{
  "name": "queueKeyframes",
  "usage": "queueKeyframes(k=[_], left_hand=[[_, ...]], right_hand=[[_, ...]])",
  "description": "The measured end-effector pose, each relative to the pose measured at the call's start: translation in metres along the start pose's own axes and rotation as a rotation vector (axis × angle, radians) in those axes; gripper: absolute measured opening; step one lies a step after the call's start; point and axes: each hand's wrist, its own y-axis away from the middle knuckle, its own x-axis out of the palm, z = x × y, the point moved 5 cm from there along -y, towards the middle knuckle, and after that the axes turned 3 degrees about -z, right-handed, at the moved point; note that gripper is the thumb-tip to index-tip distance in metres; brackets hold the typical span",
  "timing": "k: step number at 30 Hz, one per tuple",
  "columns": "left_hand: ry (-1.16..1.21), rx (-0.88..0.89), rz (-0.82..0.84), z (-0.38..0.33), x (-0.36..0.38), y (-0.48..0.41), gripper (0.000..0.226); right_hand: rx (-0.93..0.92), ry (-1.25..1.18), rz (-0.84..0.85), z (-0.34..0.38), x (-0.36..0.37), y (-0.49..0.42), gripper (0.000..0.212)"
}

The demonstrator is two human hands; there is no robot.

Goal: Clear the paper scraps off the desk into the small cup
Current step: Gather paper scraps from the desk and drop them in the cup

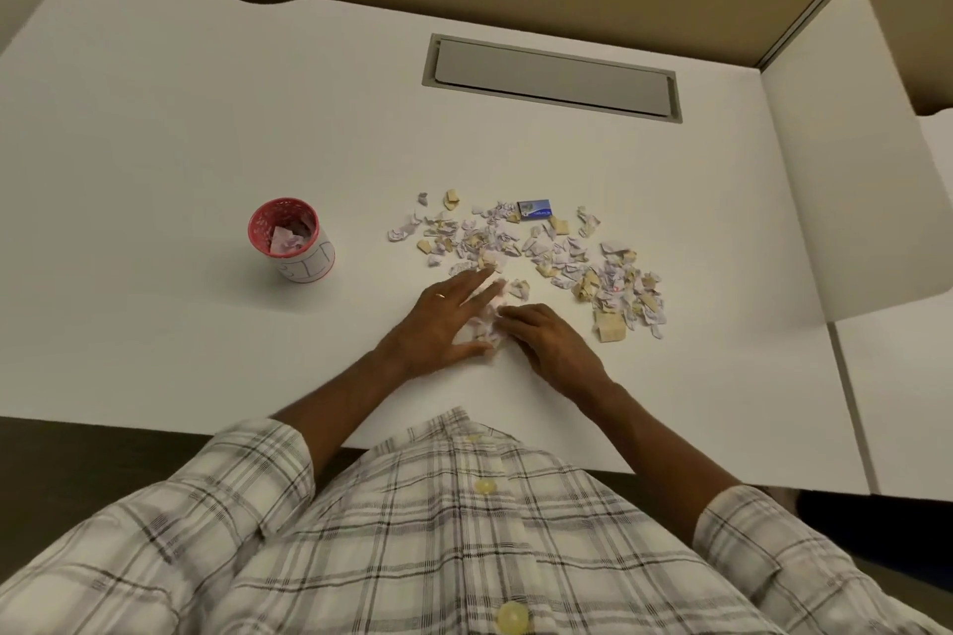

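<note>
Your left hand lies flat with fingers spread and your right hand is loosely cupped, both pressing a small bunch of paper scraps between them at frame centre. The cup stands well apart, left of centre, on the desk, already holding scraps.

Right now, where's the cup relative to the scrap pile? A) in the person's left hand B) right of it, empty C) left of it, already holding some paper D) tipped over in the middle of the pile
C: the cup stands upright on the desk, left of the paper scraps, with crumpled paper visible inside; neither hand touches it.
</note>
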Motion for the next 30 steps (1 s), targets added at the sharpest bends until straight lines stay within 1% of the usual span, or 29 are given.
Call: queueKeyframes(k=[1,2,3,5,6,8,10,11,13,14,16,18,21,23,25,27,29,30], left_hand=[[-0.016,0.03,0.034,-0.003,0.0,-0.007,0.086],[-0.024,0.056,0.061,-0.005,0.001,-0.011,0.083],[-0.022,0.084,0.066,-0.006,0.001,-0.013,0.074],[0.037,0.127,-0.03,-0.004,-0.002,-0.011,0.045],[0.096,0.111,-0.088,0.0,-0.005,-0.007,0.033],[0.188,0.041,-0.134,0.011,-0.008,0.005,0.024],[0.208,0.002,-0.163,0.02,-0.012,0.019,0.026],[0.199,-0.006,-0.182,0.024,-0.015,0.025,0.03],[0.139,-0.012,-0.208,0.028,-0.022,0.034,0.045],[0.102,-0.024,-0.207,0.03,-0.024,0.037,0.053],[0.073,-0.082,-0.167,0.034,-0.028,0.043,0.067],[0.071,-0.137,-0.128,0.038,-0.028,0.047,0.076],[0.126,-0.191,-0.118,0.039,-0.026,0.051,0.082],[0.17,-0.216,-0.127,0.04,-0.024,0.053,0.082],[0.198,-0.229,-0.131,0.038,-0.021,0.055,0.081],[0.214,-0.231,-0.141,0.035,-0.018,0.056,0.078],[0.223,-0.218,-0.174,0.031,-0.015,0.055,0.069],[0.215,-0.203,-0.198,0.029,-0.013,0.054,0.062]], right_hand=[[-0.031,0.008,0.009,0.002,-0.001,-0.004,0.032],[-0.032,0.017,-0.007,0.001,-0.005,-0.005,0.03],[-0.006,0.021,-0.043,-0.002,-0.009,-0.004,0.027],[0.09,0.004,-0.119,-0.014,-0.019,0.004,0.022],[0.13,-0.014,-0.144,-0.021,-0.021,0.008,0.021],[0.173,-0.074,-0.15,-0.031,-0.023,0.015,0.027],[0.183,-0.157,-0.106,-0.031,-0.018,0.013,0.041],[0.19,-0.189,-0.085,-0.029,-0.014,0.009,0.05],[0.225,-0.22,-0.038,-0.023,-0.004,-0.003,0.07],[0.228,-0.198,-0.016,-0.019,0.001,-0.009,0.076],[0.172,-0.094,0.013,-0.009,0.011,-0.017,0.075],[0.067,-0.034,0.011,0.002,0.019,-0.017,0.06],[-0.023,-0.039,-0.095,0.005,0.016,-0.003,0.033],[0.001,-0.054,-0.153,-0.005,0.011,0.012,0.029],[0.096,-0.103,-0.171,-0.019,0.007,0.027,0.038],[0.168,-0.149,-0.128,-0.023,0.007,0.036,0.055],[0.136,-0.133,-0.072,-0.013,0.012,0.033,0.068],[0.107,-0.11,-0.05,-0.005,0.016,0.027,0.071]])
